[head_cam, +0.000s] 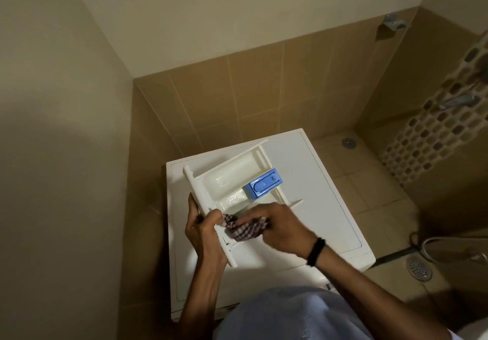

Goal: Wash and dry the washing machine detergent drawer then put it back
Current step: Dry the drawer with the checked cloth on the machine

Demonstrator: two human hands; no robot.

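Note:
The white detergent drawer [232, 173] lies on top of the white washing machine [324, 194], its front panel toward me and a blue insert [262, 184] in its right compartment. Water glistens inside the compartments. My left hand [200, 228] grips the drawer's front panel near its middle. My right hand [282, 230] holds a dark checked cloth [243, 230] pressed against the near compartment by the panel.
Beige tiled walls close in behind and to the left of the machine. To the right is a tiled shower floor with a round drain [419, 268], a hose [433, 242] and a mosaic strip with taps [460, 100].

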